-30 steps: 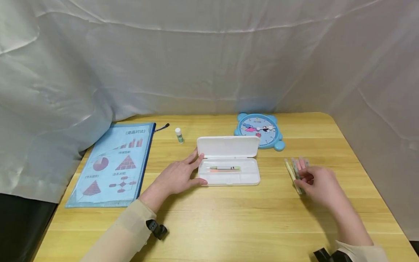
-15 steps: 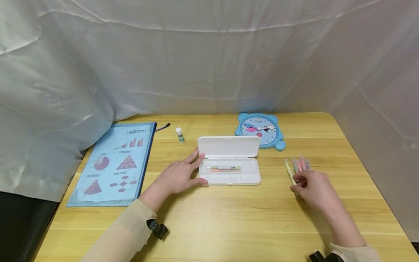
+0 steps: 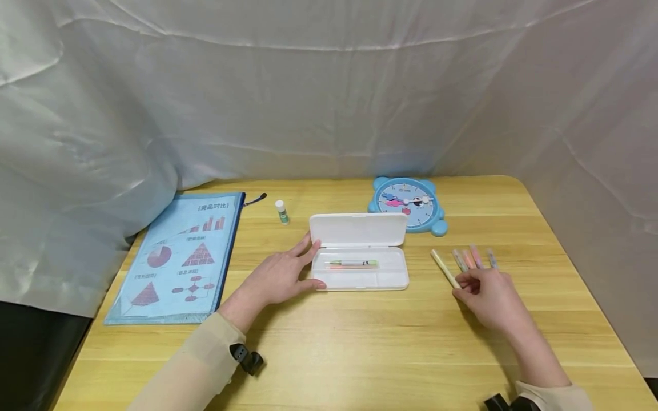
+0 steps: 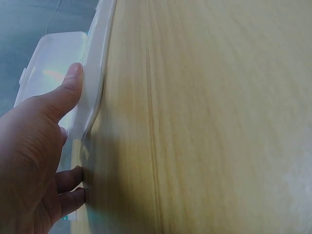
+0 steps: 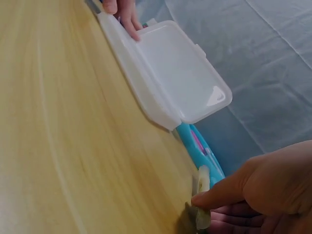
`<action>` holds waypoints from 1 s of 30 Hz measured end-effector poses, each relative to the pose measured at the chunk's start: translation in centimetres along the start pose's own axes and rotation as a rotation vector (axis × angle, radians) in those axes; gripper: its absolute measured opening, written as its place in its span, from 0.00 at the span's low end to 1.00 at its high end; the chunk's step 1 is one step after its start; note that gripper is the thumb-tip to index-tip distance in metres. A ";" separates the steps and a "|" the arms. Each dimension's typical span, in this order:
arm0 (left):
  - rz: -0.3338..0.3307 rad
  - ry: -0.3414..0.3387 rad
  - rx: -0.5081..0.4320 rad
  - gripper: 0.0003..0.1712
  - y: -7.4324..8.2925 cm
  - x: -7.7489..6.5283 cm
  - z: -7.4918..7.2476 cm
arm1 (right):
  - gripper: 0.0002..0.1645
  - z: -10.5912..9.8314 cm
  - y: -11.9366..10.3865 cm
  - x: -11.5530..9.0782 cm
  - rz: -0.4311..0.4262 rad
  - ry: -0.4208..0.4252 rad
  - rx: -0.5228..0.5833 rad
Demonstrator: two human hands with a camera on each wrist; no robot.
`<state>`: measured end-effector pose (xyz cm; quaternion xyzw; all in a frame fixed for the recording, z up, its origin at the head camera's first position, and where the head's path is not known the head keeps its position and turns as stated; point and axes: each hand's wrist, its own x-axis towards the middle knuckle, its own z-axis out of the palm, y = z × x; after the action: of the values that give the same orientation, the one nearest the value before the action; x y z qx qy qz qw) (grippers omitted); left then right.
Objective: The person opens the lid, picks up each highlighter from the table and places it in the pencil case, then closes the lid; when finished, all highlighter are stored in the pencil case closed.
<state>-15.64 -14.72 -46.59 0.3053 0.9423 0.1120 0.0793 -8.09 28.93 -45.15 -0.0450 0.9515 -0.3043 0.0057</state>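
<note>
A white pencil case (image 3: 392, 276) stands with its lid (image 3: 358, 230) raised; a green-marked pen (image 3: 354, 264) and an orange strip lie inside. My left hand (image 3: 277, 278) holds the case's left end, thumb at the front edge and fingers by the hinge and lid. In the left wrist view the thumb (image 4: 68, 92) lies against the case's side wall. To the right, my right hand (image 3: 492, 294) pinches a pale yellow pen (image 3: 442, 266) between thumb and fingers. Several other pens (image 3: 476, 257), grey, orange and pink at their ends, fan out beyond that hand, their lower parts hidden.
Behind the case lies a blue toy clock (image 3: 432, 214), partly covered by the lid. A small glue stick (image 3: 282, 212) stands at the back left. A blue zip document folder (image 3: 180, 257) lies on the left. A grey curtain (image 3: 329, 103) hangs behind the table.
The pale yellow pen has shifted left, away from the other pens, in my right hand's fingers. The other pens have spread apart slightly. My left hand and the case stay put.
</note>
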 end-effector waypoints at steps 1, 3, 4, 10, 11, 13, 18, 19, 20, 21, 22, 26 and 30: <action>0.000 0.002 0.002 0.57 0.0 0.0 0.0 | 0.12 -0.1 -0.1 0.0 0.004 0.001 0.014; -0.002 0.003 0.000 0.57 0.0 0.0 0.0 | 0.11 -0.3 -0.4 0.1 0.000 0.007 0.034; -0.003 0.003 0.000 0.57 0.0 0.0 0.0 | 0.11 -0.4 -0.5 0.1 -0.008 0.012 0.043; -0.011 -0.007 -0.001 0.57 0.0 -0.1 0.0 | 0.09 -1.0 -1.2 0.7 -0.103 0.082 0.056; -0.012 -0.008 -0.001 0.57 0.1 -0.1 0.0 | 0.09 -1.0 -1.4 0.7 -0.121 0.097 0.060; -0.011 -0.008 -0.002 0.57 0.1 -0.1 0.0 | 0.09 -1.1 -1.8 0.9 -0.152 0.132 0.062; -0.010 -0.008 -0.003 0.56 0.0 0.0 0.0 | 0.09 -0.7 -3.1 1.6 -0.212 0.178 0.064; -0.010 -0.009 -0.004 0.56 0.0 0.1 0.0 | 0.10 -0.6 -3.3 1.8 -0.225 0.180 0.063; -0.010 -0.009 -0.006 0.56 0.0 0.1 0.0 | 0.10 -0.4 -3.6 2.0 -0.238 0.178 0.063; -0.010 -0.009 -0.007 0.56 0.0 0.1 0.0 | 0.10 -0.2 -3.9 2.3 -0.247 0.178 0.059; -0.009 -0.009 -0.007 0.56 0.0 0.1 0.1 | 0.10 0.0 -4.1 2.5 -0.256 0.174 0.060; -0.008 -0.012 -0.011 0.57 0.0 0.1 0.1 | 0.10 0.8 -5.2 3.4 -0.280 0.151 0.048; -0.013 -0.016 -0.017 0.57 0.1 0.1 0.0 | 0.10 1.6 -6.2 4.4 -0.291 0.095 0.072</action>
<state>-15.65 -14.62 -46.60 0.2995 0.9426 0.1168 0.0901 -11.86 22.58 -42.79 -0.1677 0.9226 -0.3377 -0.0819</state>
